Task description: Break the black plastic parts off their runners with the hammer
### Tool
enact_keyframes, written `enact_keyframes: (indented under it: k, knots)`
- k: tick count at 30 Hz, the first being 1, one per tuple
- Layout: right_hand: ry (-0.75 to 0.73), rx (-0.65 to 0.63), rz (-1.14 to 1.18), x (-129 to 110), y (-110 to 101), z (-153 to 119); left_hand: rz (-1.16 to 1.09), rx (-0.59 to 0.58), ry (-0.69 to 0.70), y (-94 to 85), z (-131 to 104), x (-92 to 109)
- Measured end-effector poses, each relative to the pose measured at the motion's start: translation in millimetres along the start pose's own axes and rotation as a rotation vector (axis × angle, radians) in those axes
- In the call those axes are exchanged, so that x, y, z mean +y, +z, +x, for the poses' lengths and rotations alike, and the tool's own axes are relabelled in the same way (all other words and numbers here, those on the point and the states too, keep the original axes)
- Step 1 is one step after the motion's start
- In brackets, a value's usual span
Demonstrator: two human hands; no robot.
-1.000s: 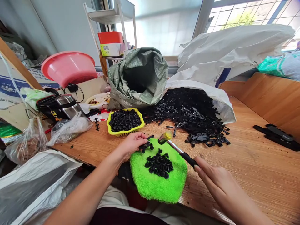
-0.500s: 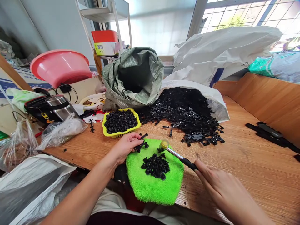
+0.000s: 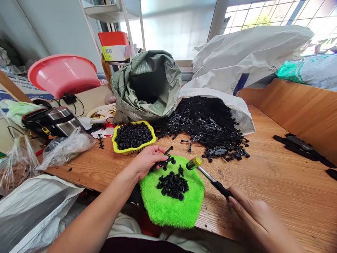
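Note:
My left hand (image 3: pixel 149 162) is closed on a black plastic bracket (image 3: pixel 168 158) with thin arms and round ends, held over the upper left of a green cloth (image 3: pixel 179 214). A mallet (image 3: pixel 209 173) with a yellow-faced head, a metal shaft and a black handle is in my right hand (image 3: pixel 249 207), its fingers wrapped round the handle. The mallet head is tilted above the cloth's right side. Just left of it a small black part (image 3: pixel 181 170) stands on the cloth. A heap of black plugs (image 3: pixel 173 186) with round heads lies on the cloth's middle.
A yellow basket (image 3: pixel 116 149) full of black plugs stands at the back left. Behind it is a green woven sack (image 3: pixel 118 91). Black brackets (image 3: pixel 210 130) spill from a white sack (image 3: pixel 247 123). A dark tool-like object (image 3: pixel 302 147) lies at the right, near a wooden board (image 3: pixel 302 102).
The mallet has moved right and away from the small standing part, and its head has turned. My left hand with the bracket has shifted slightly right.

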State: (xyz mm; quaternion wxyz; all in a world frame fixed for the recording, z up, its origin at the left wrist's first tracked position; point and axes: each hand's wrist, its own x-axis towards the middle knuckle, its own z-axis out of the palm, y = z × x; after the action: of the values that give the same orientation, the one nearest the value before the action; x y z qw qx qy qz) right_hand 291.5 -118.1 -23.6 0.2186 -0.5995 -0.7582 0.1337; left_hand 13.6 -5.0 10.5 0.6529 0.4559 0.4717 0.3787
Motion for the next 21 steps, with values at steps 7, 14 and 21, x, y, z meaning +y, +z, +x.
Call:
enact_keyframes:
  k: [7,14,21]
  knots:
    - [-0.022,0.049,0.022,6.1,-0.7,-2.6,-0.104,-0.039,-0.046,1.8,3.0,-4.0]
    - [-0.045,0.056,0.014,5.7,-0.9,-2.5,-0.098,-0.034,-0.069,2.7,4.0,-8.1]
    - [-0.042,0.054,0.012,3.2,-2.1,-1.9,-0.105,-0.052,-0.048,2.7,3.3,-9.3]
